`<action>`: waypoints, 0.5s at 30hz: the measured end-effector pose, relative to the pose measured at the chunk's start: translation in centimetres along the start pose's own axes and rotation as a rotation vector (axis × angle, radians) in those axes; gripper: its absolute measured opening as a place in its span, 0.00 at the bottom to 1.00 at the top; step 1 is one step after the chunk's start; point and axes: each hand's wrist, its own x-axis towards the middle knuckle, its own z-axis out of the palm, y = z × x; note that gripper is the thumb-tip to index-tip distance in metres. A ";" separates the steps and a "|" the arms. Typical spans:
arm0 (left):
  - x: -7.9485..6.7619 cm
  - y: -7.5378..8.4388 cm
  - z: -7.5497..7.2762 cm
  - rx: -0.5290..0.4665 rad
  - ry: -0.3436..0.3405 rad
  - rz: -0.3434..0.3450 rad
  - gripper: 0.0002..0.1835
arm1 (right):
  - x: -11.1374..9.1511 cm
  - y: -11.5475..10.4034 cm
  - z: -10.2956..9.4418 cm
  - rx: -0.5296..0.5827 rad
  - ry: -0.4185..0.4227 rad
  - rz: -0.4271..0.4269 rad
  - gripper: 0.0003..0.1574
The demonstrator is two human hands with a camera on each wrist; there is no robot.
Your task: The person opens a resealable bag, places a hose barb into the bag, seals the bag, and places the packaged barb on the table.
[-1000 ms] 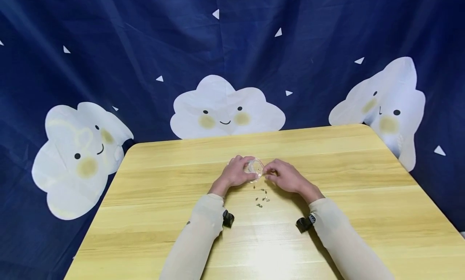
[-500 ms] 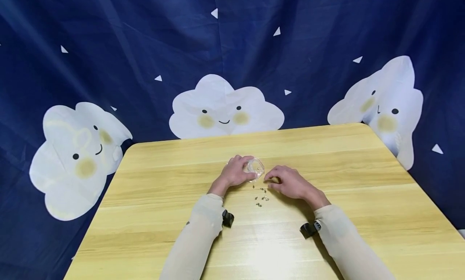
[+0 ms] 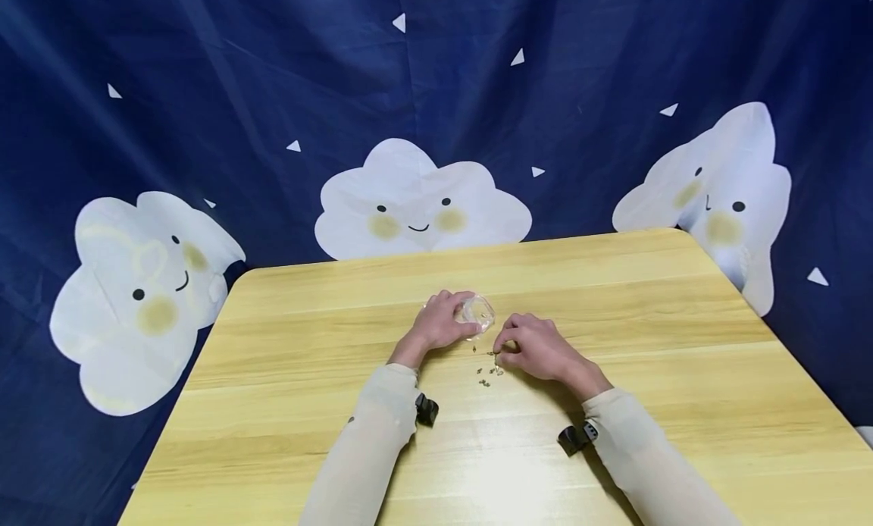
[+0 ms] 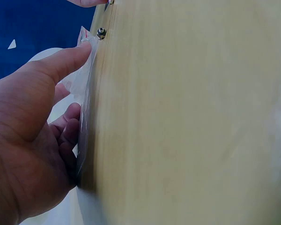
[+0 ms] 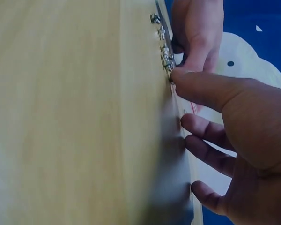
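Observation:
My left hand (image 3: 439,319) holds a clear plastic zip bag (image 3: 483,312) on the table, its mouth spread toward the right. In the left wrist view the bag's red-striped edge shows beside the thumb. A few small shiny things inside are too small to make out. Several small metal fittings (image 3: 484,383), like little screws, lie loose just in front of the bag. My right hand (image 3: 535,346) is lowered among them, with thumb and forefinger bent close together at one fitting. Whether they pinch it is hidden. In the right wrist view, more metal fittings (image 5: 165,51) lie beyond the thumb tip.
The pale wooden table (image 3: 327,336) has rounded far corners. Behind it hangs a dark blue curtain (image 3: 477,41) with white clouds and triangles. Black wrist cameras (image 3: 571,439) sit on both sleeves.
My right hand has drawn back from the bag's mouth and come down toward the loose fittings, its fingers closing together. My left hand keeps hold of the bag in place.

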 end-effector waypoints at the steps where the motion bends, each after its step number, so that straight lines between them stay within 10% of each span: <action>1: 0.0 0.0 0.0 0.002 0.000 0.000 0.38 | 0.0 0.0 0.0 -0.004 0.001 0.005 0.06; 15: 0.0 -0.1 0.1 0.018 0.002 -0.003 0.38 | 0.3 -0.7 0.3 -0.027 0.026 0.062 0.07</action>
